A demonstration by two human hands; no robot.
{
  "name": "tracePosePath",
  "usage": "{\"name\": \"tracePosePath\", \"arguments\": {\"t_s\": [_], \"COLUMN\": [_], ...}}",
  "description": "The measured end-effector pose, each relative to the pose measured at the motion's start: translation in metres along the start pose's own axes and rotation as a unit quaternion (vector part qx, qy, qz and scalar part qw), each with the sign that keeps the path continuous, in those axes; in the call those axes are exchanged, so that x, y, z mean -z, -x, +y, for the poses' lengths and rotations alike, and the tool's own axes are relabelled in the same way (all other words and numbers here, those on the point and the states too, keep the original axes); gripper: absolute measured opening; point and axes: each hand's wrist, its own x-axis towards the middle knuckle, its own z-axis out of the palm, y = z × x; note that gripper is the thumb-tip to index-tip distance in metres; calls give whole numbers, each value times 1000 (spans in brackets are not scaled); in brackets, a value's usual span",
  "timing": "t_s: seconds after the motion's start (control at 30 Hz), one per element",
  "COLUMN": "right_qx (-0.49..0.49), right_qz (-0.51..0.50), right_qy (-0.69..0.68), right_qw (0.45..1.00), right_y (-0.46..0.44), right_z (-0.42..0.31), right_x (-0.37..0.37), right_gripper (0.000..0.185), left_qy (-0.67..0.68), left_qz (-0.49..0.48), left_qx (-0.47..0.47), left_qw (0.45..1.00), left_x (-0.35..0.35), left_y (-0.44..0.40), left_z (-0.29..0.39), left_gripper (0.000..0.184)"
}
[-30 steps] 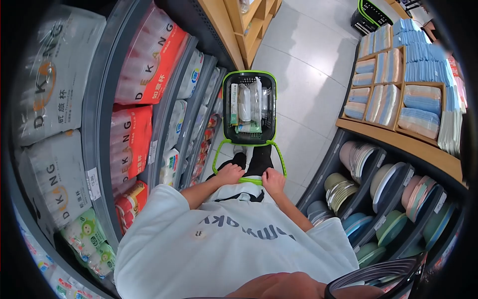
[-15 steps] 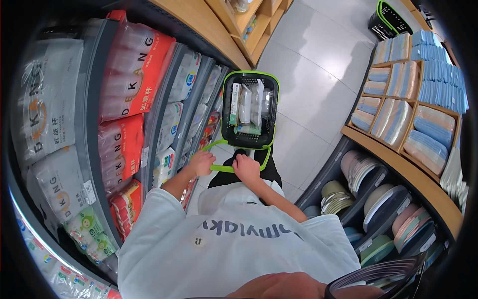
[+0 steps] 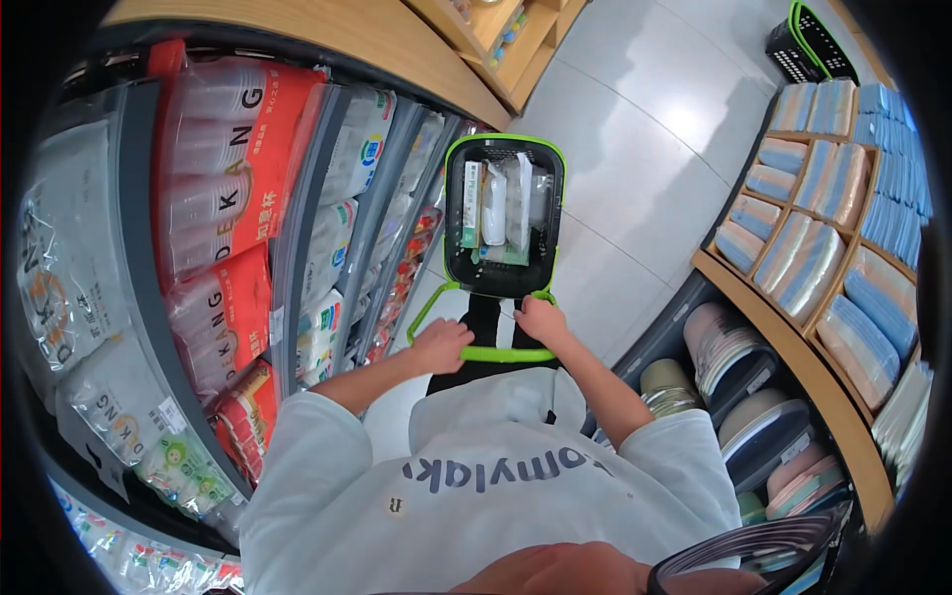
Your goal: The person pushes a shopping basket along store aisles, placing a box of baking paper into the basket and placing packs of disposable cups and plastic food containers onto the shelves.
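Observation:
A black shopping basket with a lime-green rim is in front of me, its green handle swung toward my body. My left hand is closed around the left part of the handle's crossbar. Closed over the handle's right side is my right hand, partly hiding it. Inside the basket lie a white-and-green box, a white wrapped item and a clear plastic package; their exact kinds are hard to make out.
Shelves on my left hold bagged plastic cups and other packets. To the right, a wooden-edged display carries folded blue and beige packs above stacked bowls. Another black-and-green basket stands on the tiled floor ahead.
My right hand has shifted right, from the crossbar to the handle's side. My left hand has slid rightward along the crossbar. The shelves sit slightly differently in view.

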Motion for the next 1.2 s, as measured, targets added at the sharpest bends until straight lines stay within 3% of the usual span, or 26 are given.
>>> {"name": "tracePosePath", "arguments": {"t_s": [0.13,0.27,0.47,0.53,0.6,0.83,1.03,1.1,1.2], "right_qx": [-12,-95,-44,-68,-94,-177,-181,-168,-119], "right_qz": [-53,-66,-35,-26,-2,4,-11,25,49], "right_qy": [-8,25,73,71,31,-13,-12,8,-2], "right_qw": [998,993,996,995,995,984,983,985,992], "right_y": [-61,-140,-247,-279,-301,-322,-351,-353,-354], "right_z": [26,58,50,54,61,55,86,97,111], "right_x": [-46,-64,-28,-17,-8,-16,-62,-71,-80], "right_gripper": [37,33,31,34,48,59,44,29,27], "left_qy": [42,90,120,136,140,162,188,191,165], "left_qz": [-4,6,-14,-8,30,45,67,71,73], "left_qx": [-15,-18,29,39,46,52,67,63,63], "left_qw": [999,996,992,990,989,984,978,977,982], "left_x": [-22,-53,-117,-121,-114,-115,-119,-114,-117], "left_y": [12,19,58,57,50,49,49,48,52], "left_z": [17,34,45,45,46,37,35,33,34], "left_gripper": [25,28,21,20,22,27,25,24,23]}}
